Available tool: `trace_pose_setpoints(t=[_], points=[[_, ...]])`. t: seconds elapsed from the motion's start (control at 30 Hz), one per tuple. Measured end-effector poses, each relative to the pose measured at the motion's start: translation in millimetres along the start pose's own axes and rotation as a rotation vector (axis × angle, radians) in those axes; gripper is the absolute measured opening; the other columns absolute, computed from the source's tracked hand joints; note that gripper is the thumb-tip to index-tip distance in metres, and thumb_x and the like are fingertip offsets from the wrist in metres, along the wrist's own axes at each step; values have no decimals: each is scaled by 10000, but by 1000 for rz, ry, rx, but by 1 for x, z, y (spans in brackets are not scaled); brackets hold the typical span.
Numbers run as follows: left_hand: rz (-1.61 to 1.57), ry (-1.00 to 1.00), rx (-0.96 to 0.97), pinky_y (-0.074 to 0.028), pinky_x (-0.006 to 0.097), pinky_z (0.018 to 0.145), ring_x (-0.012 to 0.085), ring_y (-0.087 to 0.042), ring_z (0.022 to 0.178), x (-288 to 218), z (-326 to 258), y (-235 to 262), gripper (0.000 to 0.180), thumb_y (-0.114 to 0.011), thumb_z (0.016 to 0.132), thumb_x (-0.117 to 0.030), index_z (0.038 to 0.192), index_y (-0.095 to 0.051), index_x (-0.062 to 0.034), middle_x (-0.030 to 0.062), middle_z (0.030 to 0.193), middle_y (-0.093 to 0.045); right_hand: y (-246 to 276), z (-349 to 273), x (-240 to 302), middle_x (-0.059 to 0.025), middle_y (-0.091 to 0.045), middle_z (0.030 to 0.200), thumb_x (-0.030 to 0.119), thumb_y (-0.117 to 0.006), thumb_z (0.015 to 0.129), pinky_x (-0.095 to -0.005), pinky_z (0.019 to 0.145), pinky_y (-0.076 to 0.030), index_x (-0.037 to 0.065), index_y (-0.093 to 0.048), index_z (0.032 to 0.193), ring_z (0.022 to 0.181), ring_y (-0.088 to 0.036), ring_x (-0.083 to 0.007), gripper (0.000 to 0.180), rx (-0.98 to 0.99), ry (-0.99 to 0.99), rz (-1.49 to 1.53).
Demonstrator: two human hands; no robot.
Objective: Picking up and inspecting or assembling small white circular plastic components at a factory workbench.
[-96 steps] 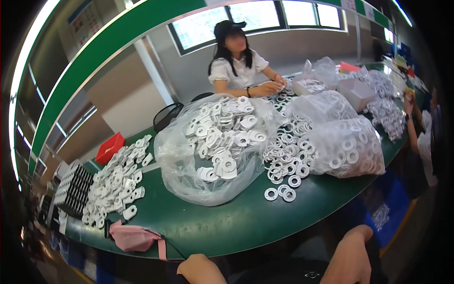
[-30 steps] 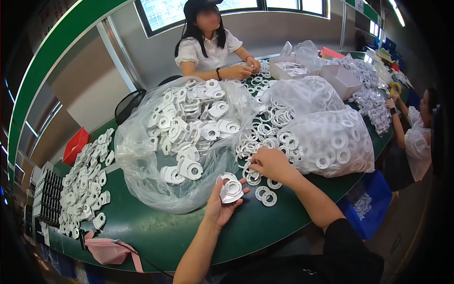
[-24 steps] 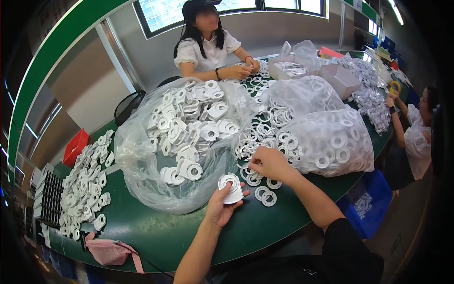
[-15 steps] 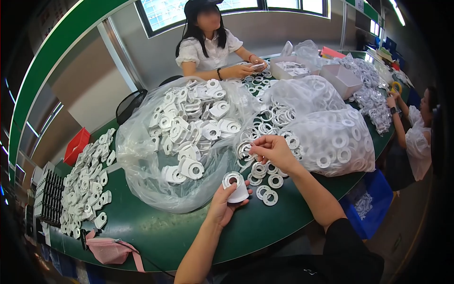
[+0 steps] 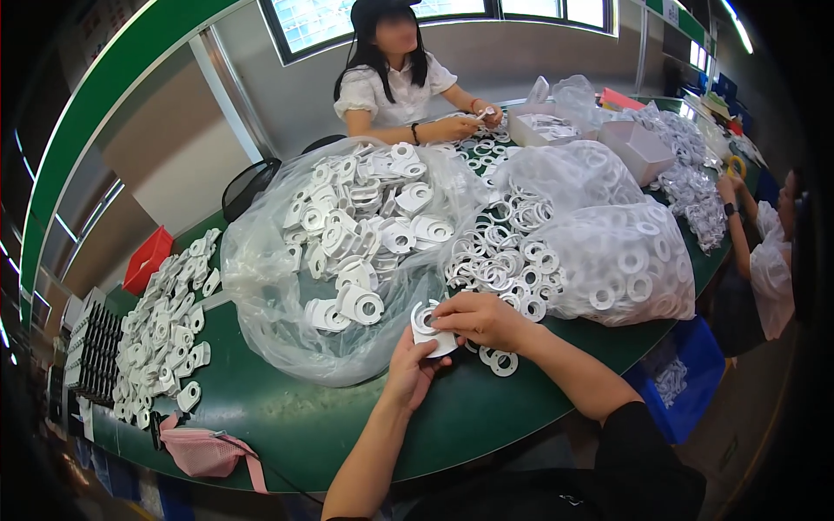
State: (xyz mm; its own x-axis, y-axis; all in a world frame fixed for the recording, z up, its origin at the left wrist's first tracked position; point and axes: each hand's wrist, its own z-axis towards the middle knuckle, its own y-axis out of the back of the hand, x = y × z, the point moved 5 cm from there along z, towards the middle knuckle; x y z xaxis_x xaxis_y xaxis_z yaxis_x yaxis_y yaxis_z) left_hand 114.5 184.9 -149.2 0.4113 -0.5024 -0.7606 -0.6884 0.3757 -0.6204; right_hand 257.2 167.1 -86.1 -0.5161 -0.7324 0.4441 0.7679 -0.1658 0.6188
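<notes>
My left hand (image 5: 407, 369) is closed around a white plastic housing (image 5: 440, 346), rounded at one end with a round opening facing up. At that opening, my right hand (image 5: 491, 321) pinches a thin white ring (image 5: 420, 313) against the housing. The fingers cover part of the ring, so I cannot tell whether it is fully seated. Just beyond my right hand lies a spread of loose white rings (image 5: 504, 252), and a few more rings (image 5: 499, 363) rest under its wrist side. A clear plastic bag (image 5: 261, 321) full of similar white housings (image 5: 365, 217) sits ahead and to the left.
A tied bag of rings (image 5: 625, 269) bulges on the right. More housings (image 5: 165, 339) are heaped left, near a red bin (image 5: 148, 259), black stacked trays (image 5: 91, 356) and a pink pouch (image 5: 204, 451). A blue crate (image 5: 686, 382) stands below the table edge. Two co-workers sit around the table.
My right hand has come from the loose rings toward me and left, bringing a ring onto the housing. The left hand still holds the housing, now tilted slightly. The view has shifted a little.
</notes>
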Motion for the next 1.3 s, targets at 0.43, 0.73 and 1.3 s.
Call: trace_pose_setpoints(t=[0.43, 0.73, 1.3], points=[[61, -57, 20, -508, 264, 596, 180, -630, 854, -4, 2, 0, 358, -437, 943, -119, 1290, -400, -40, 93, 1089, -588, 2, 6, 13, -59, -601, 950, -38, -681, 647, -344, 765, -496, 68, -651, 949, 904, -579, -263, 322, 131, 88, -22], [294, -154, 30, -492, 225, 516, 181, -671, 830, -9, -3, -8, 334, -478, 940, -100, 1261, -421, -27, 90, 1053, -614, 4, 3, -1, -79, -607, 946, 36, -650, 802, -278, 648, -472, 50, -676, 1014, 740, -583, -170, 215, -110, -59, 174], [1027, -609, -141, -417, 328, 506, 234, -604, 573, -14, -10, -15, 258, -438, 971, -251, 952, -559, -23, 137, 686, -599, -12, -7, -21, -67, -628, 782, 174, -598, 890, -280, 657, -452, 12, -641, 916, 726, -593, -155, 169, 155, -447, 447]])
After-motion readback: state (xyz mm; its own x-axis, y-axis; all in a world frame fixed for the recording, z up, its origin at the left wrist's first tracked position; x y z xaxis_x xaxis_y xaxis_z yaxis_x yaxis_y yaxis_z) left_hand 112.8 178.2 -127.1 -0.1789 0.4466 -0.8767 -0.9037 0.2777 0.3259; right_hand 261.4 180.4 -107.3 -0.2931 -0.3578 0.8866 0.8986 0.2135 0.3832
